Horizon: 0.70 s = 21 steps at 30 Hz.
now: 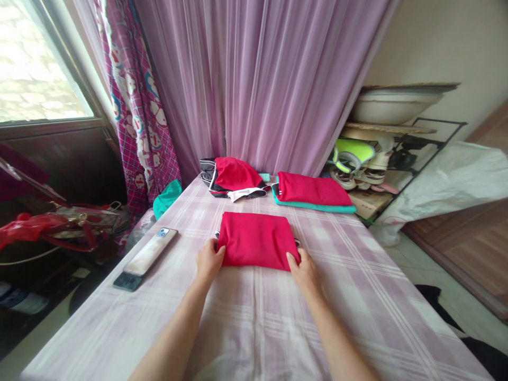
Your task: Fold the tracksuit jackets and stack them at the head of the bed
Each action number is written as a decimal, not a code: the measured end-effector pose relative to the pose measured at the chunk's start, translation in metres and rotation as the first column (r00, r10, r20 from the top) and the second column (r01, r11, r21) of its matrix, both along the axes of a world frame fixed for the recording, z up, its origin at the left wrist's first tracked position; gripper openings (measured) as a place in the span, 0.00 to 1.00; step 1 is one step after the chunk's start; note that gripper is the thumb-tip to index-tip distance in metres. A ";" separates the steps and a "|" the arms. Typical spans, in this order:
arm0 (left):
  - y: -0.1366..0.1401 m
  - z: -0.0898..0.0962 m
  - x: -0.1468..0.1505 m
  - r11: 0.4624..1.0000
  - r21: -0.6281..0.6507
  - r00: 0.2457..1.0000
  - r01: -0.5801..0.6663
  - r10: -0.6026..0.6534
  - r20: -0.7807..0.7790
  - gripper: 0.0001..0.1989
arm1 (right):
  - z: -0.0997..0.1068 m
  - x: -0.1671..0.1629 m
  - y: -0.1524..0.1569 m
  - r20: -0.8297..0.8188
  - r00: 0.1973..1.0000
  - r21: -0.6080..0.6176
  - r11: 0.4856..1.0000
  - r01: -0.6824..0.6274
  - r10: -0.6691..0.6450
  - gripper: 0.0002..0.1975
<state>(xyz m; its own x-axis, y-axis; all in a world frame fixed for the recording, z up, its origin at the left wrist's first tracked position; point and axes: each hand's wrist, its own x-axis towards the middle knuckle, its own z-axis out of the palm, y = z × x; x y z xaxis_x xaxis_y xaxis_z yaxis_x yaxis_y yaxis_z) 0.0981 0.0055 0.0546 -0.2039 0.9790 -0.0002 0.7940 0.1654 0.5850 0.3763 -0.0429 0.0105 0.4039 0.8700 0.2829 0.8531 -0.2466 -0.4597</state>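
A red garment (256, 239), folded into a flat rectangle, lies on the plaid tablecloth (254, 323) in front of me. My left hand (210, 258) grips its left edge, thumb on top and fingers tucked at the side. On the opposite edge, my right hand (305, 269) holds the near right corner the same way. Bits of black and white trim peek out at both sides of the bundle. Behind it rests a folded stack, a red garment (313, 189) on top of a teal one (317, 206). Left of that stack is a loosely crumpled red, black and white garment (238, 177).
Two overlapping phones (148, 254) lie near the table's left edge. A teal cloth (167, 198) sits beyond that edge. Purple curtains (273, 79) hang behind the table. At right stands a rack with shoes (357, 177), a basin (397, 106) and a white plastic bag (456, 180).
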 end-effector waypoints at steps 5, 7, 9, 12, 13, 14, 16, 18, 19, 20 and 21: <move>0.004 0.013 0.001 1.000 0.003 0.999 0.020 -0.020 0.041 0.08 | 0.017 -0.013 0.007 -0.049 0.998 0.011 0.999 -0.035 0.035 0.18; 0.009 0.019 0.005 0.999 0.050 0.995 0.009 -0.014 0.099 0.08 | 0.027 -0.017 0.013 -0.003 0.996 0.085 0.992 -0.092 0.092 0.16; 0.017 0.027 0.012 0.994 0.110 0.986 0.015 -0.033 0.166 0.08 | 0.039 -0.018 0.021 0.073 0.985 0.149 0.975 -0.163 0.154 0.14; 0.034 0.045 0.029 0.979 0.192 0.967 0.063 -0.107 0.232 0.08 | 0.061 -0.012 0.037 0.171 0.964 0.203 0.950 -0.236 0.203 0.12; 0.041 0.053 0.037 0.973 0.217 0.961 0.080 -0.133 0.242 0.08 | 0.069 -0.006 0.043 0.194 0.959 0.219 0.944 -0.246 0.204 0.12; 0.049 0.061 0.044 0.965 0.246 0.955 0.095 -0.158 0.249 0.08 | 0.077 0.001 0.050 0.216 0.955 0.240 0.938 -0.252 0.201 0.12; 0.066 0.080 0.063 0.940 0.320 0.943 0.118 -0.207 0.260 0.08 | 0.095 0.021 0.067 0.259 0.950 0.304 0.918 -0.253 0.176 0.12; 0.087 0.102 0.086 0.903 0.410 0.924 0.132 -0.262 0.279 0.07 | 0.118 0.047 0.086 0.301 0.945 0.388 0.889 -0.245 0.129 0.12; 0.099 0.114 0.100 0.881 0.454 0.913 0.132 -0.287 0.291 0.07 | 0.130 0.063 0.097 0.317 0.943 0.429 0.872 -0.234 0.097 0.12; 0.112 0.125 0.115 0.858 0.497 0.901 0.129 -0.310 0.303 0.07 | 0.143 0.080 0.108 0.332 0.941 0.465 0.857 -0.221 0.063 0.12; 0.127 0.136 0.131 0.834 0.537 0.891 0.125 -0.333 0.309 0.08 | 0.156 0.098 0.120 0.339 0.940 0.497 0.845 -0.200 0.023 0.13</move>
